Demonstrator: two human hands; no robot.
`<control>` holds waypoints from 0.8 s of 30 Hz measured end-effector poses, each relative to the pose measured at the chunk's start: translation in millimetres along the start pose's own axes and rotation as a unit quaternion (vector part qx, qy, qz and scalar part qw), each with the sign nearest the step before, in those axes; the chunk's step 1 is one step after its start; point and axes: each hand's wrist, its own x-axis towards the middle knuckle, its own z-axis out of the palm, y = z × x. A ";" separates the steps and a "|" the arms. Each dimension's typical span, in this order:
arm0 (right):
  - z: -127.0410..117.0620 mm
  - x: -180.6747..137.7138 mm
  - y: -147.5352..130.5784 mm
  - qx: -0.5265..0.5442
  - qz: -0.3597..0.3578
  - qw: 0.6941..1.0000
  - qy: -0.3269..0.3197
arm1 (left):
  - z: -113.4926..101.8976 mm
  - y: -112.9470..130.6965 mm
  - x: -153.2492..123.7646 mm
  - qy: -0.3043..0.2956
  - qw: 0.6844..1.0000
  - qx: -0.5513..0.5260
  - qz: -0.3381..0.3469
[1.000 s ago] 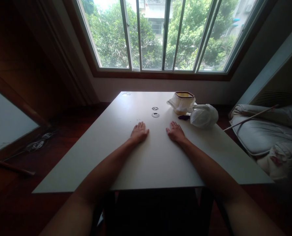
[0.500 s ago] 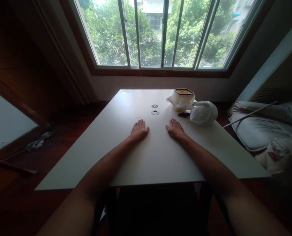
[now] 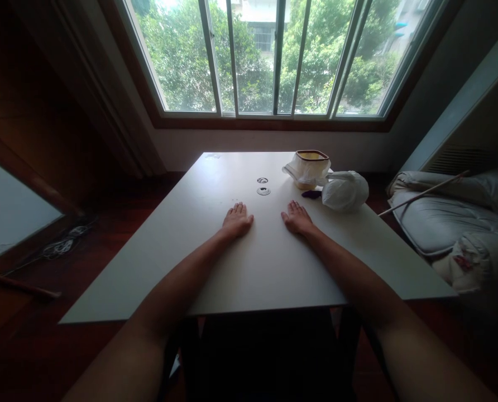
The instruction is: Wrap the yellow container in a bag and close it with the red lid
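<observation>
My left hand (image 3: 237, 219) lies palm down on the white table (image 3: 161, 240), fingers stretched out, holding nothing. Across from it, my right hand (image 3: 296, 218) rests flat on the same surface, also without anything in it. Past the fingertips, between the two hands, are two small round metallic pieces (image 3: 263, 191), one behind the other; whether they are loose or set into the tabletop I cannot tell. Beyond my right hand stands a bin (image 3: 311, 156) with a brown rim and a plastic liner. A stuffed white plastic bag (image 3: 345, 191) sits beside it, with a dark purple item (image 3: 311, 194) at its left.
A window (image 3: 253, 67) with several panes is behind the table. On the right lie a folded grey mattress (image 3: 437, 218) and a thin stick (image 3: 425, 192). Coiled cables (image 3: 62, 243) are on the floor to the left. Near the table's far left corner is a small clear item (image 3: 212, 156).
The whole view has shifted very slightly. Both hands stay flat in the same places on the table, and no object has moved.
</observation>
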 end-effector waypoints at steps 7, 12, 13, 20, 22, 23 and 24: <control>-1.5 -1.6 -0.3 -0.001 -0.002 1.000 -0.007 | -2.8 0.6 -1.2 -0.005 1.000 0.004 0.001; -2.4 -0.8 0.5 0.000 -0.004 1.000 -0.010 | -0.3 -1.1 -0.2 -0.001 1.000 0.000 0.002; -2.4 -0.5 0.7 0.001 -0.003 1.000 -0.012 | 0.0 -1.4 0.0 -0.002 1.000 -0.001 0.003; -2.9 -1.1 1.2 -0.001 -0.006 1.000 0.004 | -1.0 -0.8 -2.5 0.024 1.000 -0.008 0.009; -4.4 -4.9 0.6 0.005 -0.012 0.999 0.031 | -2.2 -0.1 -7.1 0.078 0.997 -0.023 0.015; -5.2 -7.6 -0.1 0.010 -0.019 0.998 0.051 | -3.0 0.2 -10.1 0.113 0.993 -0.032 0.021; -6.0 -10.9 -1.2 0.014 -0.029 0.997 0.073 | -3.9 0.4 -13.4 0.145 0.988 -0.043 0.027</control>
